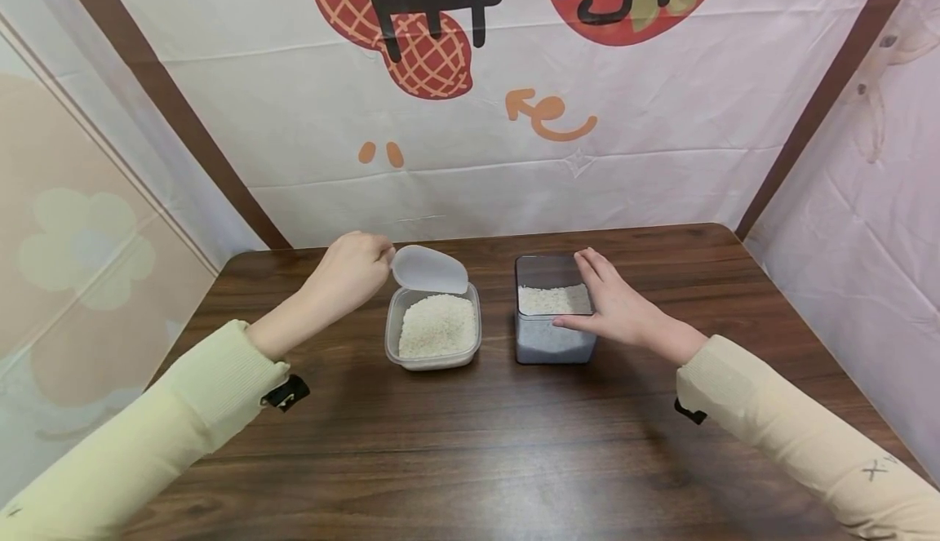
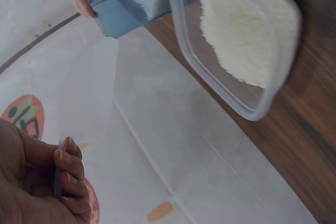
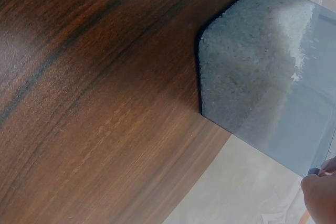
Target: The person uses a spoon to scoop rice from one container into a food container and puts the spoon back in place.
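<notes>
My left hand (image 1: 351, 265) grips the handle of a translucent white scoop (image 1: 429, 269), fingers curled round it. The scoop hangs over the back edge of a clear plastic tub (image 1: 392, 333) heaped with white rice (image 1: 439, 325); no rice shows on it. In the left wrist view the scoop (image 2: 89, 93) appears apart from the tub (image 2: 252, 113). On the right, my right hand (image 1: 620, 308) holds a bluish see-through bin (image 1: 554, 341) by its right side, thumb along the front rim and fingers at the far side. Rice (image 3: 252, 51) lies banked inside that bin.
Both containers stand on a dark wood-grain table (image 1: 470, 443), a short gap between them. Just behind the table's back edge hangs a printed white curtain (image 1: 470, 190), with more fabric (image 1: 881, 198) at the sides.
</notes>
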Tool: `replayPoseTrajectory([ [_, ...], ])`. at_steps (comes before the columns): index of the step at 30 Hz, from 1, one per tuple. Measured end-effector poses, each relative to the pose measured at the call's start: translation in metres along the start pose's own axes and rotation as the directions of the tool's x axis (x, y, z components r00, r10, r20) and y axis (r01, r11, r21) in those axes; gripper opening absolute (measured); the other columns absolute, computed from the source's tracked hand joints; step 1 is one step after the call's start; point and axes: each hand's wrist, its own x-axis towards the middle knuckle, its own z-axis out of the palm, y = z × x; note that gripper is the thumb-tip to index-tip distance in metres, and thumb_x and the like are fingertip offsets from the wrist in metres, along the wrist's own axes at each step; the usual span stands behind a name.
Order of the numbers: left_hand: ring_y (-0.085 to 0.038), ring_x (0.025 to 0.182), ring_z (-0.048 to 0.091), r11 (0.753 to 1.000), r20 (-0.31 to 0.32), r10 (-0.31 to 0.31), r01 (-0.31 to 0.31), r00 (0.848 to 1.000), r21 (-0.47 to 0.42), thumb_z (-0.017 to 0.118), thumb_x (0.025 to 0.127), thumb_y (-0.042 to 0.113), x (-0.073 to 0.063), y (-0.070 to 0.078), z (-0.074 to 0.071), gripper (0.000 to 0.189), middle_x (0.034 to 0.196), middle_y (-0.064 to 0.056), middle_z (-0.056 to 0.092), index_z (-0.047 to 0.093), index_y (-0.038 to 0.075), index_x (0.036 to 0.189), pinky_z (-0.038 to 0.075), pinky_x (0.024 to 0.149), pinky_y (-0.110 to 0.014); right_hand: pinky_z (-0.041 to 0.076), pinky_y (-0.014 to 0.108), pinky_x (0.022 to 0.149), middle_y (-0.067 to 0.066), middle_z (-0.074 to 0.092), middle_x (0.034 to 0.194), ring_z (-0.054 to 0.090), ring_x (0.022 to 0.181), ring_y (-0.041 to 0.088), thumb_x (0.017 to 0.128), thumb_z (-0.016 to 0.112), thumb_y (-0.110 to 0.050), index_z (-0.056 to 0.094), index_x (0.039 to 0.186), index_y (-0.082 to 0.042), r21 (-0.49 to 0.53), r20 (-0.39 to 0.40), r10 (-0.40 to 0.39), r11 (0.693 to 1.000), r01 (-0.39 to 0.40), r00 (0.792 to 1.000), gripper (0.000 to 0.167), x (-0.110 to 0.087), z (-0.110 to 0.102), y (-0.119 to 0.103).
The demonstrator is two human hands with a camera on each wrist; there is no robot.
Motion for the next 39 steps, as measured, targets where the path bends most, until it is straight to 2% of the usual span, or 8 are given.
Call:
replayPoseTrajectory([
  [4, -0.022, 0.061, 0.034, 1.000, -0.009, 0.019, -0.019, 1.000, -0.017, 0.036, 0.086, 0.004, 0.006, 0.011, -0.001, 0.032, 0.053, -0.002, 0.030, 0.033, 0.011, 0.056, 0.029, 0.061, -0.031, 0.019, 0.047, 0.105, 0.017, 0.006, 0.149, 0.004, 0.137, 0.030, 0.073, 0.059, -0.065, 0.011, 0.143, 0.003, 0.004, 0.002, 0.001, 1.000, -0.001, 1.000, 0.109, 0.000, 0.000, 0.000],
  [15, -0.023, 0.061, 0.038, 0.995, 0.010, 0.030, -0.028, 1.000, -0.096, 0.038, 0.090, 0.009, 0.022, 0.040, 0.004, 0.033, 0.053, -0.003, 0.038, 0.041, 0.010, 0.058, 0.031, 0.064, -0.031, 0.019, 0.047, 0.105, 0.017, 0.004, 0.150, 0.003, 0.138, 0.029, 0.073, 0.058, -0.065, 0.010, 0.144, 0.002, 0.007, 0.008, 0.000, 1.000, 0.000, 1.000, 0.109, 0.000, 0.000, 0.000],
  [20, -0.021, 0.060, 0.037, 0.992, 0.001, 0.064, -0.063, 0.998, -0.111, 0.038, 0.090, 0.007, 0.029, 0.053, 0.009, 0.033, 0.054, -0.003, 0.037, 0.039, 0.010, 0.057, 0.033, 0.065, -0.032, 0.019, 0.047, 0.106, 0.017, 0.005, 0.150, 0.003, 0.138, 0.029, 0.074, 0.059, -0.064, 0.010, 0.143, 0.003, 0.005, 0.004, 0.001, 1.000, -0.001, 1.000, 0.108, 0.000, 0.000, -0.001],
  [22, -0.021, 0.060, 0.037, 0.990, -0.001, 0.082, -0.081, 0.997, -0.117, 0.038, 0.090, 0.007, 0.032, 0.059, 0.012, 0.033, 0.054, -0.002, 0.037, 0.039, 0.011, 0.057, 0.036, 0.072, -0.034, 0.019, 0.047, 0.106, 0.017, 0.005, 0.150, 0.004, 0.138, 0.029, 0.074, 0.059, -0.064, 0.010, 0.143, 0.003, 0.003, 0.001, -0.002, 1.000, 0.002, 1.000, 0.108, 0.000, 0.000, 0.000],
  [26, -0.021, 0.059, 0.037, 0.988, 0.005, 0.108, -0.107, 0.994, -0.115, 0.038, 0.089, 0.006, 0.037, 0.069, 0.017, 0.033, 0.054, -0.001, 0.038, 0.041, 0.011, 0.057, 0.038, 0.073, -0.034, 0.019, 0.047, 0.106, 0.017, 0.005, 0.150, 0.004, 0.138, 0.029, 0.074, 0.059, -0.064, 0.010, 0.144, 0.002, 0.001, 0.003, 0.000, 1.000, 0.000, 1.000, 0.108, 0.000, 0.000, 0.000],
  [33, -0.021, 0.059, 0.043, 0.987, 0.012, 0.128, -0.126, 0.992, -0.095, 0.041, 0.086, 0.005, 0.042, 0.081, 0.026, 0.029, 0.055, -0.001, 0.045, 0.052, 0.009, 0.060, 0.036, 0.060, -0.030, 0.019, 0.047, 0.106, 0.017, 0.005, 0.150, 0.003, 0.138, 0.029, 0.073, 0.058, -0.065, 0.011, 0.143, 0.003, 0.003, 0.008, 0.009, 1.000, -0.009, 1.000, 0.108, 0.001, 0.000, 0.000],
  [39, -0.019, 0.061, 0.048, 0.984, 0.037, 0.127, -0.121, 0.991, -0.132, 0.041, 0.087, 0.005, 0.048, 0.086, 0.038, 0.027, 0.066, -0.004, 0.060, 0.066, 0.002, 0.076, 0.039, 0.058, -0.027, 0.019, 0.047, 0.106, 0.017, 0.005, 0.150, 0.003, 0.138, 0.029, 0.073, 0.058, -0.066, 0.011, 0.143, 0.003, 0.001, 0.014, 0.018, 1.000, -0.018, 1.000, 0.109, 0.001, -0.001, 0.001],
])
